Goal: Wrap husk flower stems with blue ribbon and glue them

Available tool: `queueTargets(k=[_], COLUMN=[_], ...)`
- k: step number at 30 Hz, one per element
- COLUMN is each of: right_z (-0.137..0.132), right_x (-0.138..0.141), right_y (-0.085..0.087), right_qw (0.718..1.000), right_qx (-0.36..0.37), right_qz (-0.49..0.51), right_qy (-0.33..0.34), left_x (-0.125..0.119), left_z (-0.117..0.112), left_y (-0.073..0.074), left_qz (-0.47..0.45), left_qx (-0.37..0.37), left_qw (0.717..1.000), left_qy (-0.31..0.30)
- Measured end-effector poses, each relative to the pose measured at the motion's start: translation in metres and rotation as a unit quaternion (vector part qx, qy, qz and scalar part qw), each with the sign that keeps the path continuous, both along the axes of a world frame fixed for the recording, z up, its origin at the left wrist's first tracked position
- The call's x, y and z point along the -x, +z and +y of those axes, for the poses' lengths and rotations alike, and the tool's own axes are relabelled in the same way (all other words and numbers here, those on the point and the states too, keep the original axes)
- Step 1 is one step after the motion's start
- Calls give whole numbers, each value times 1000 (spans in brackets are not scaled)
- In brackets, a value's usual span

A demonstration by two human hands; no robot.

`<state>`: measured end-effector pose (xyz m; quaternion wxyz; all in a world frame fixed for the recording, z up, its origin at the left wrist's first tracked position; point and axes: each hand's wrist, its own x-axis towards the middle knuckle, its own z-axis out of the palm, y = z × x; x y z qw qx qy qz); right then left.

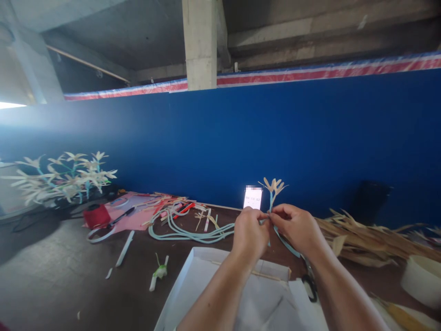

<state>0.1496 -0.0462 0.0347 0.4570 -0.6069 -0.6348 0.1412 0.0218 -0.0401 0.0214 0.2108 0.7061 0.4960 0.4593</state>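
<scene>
- left hand point(250, 234): clenched in a pinch on the stem of the flower, thumb against fingertips; just below the phone point(252, 197), on the near side.
- right hand point(296, 227): pinching the same stem, fingertips meeting those of the left hand; below and just right of the phone.
- flower point(274, 185): tan petals fanned at the top of a pale blue stem; held in the air above the desk point(51, 276), just right of the phone, its head level with the phone's top.
- axis and heading: the long axis is near upright. The head points up along the blue wall and the stem runs down through both pinches. A loose tail point(288, 246) then slants down and right, away from the phone.
- progress, as a judgement: the head looks already formed and seated on the stem. The work sits at the neck under the petals. The hanging tail suggests the lower stem is unfinished.
- scissors point(310, 285): dark handles on the desk, below and right of the phone, partly hidden by the right forearm.
- tray point(206, 276): white, shallow, under the forearms, below the phone.
- cord point(186, 232): pale blue loops on the desk, left of the phone.
- husks point(372, 239): dry heap, right of the phone.
- bunch point(65, 177): like flowers on blue stems, far left of the phone; these look complete.
</scene>
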Motion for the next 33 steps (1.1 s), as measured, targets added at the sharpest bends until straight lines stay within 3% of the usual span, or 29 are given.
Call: queueTargets(k=[4,12,22,28,33], right_z=[2,7,4,7,7], right_x=[1,-5,0,-2,0], right_y=[-4,-6,-2,-5,-6], right_qw=[1000,989,996,999,997], right_qx=[3,52,12,-11,-23], right_qz=[19,116,82,49,73], right_qy=[2,69,36,2,-3], left_x=[0,6,3,1,1], left_z=[0,12,8,9,6], left_y=[-1,-2,0,-2,0], left_qz=[-8,-69,-55,-101,-103], left_qx=[-9,35,21,56,43], left_qw=[1000,997,998,993,994], left_qy=[9,-16,-3,-34,-22])
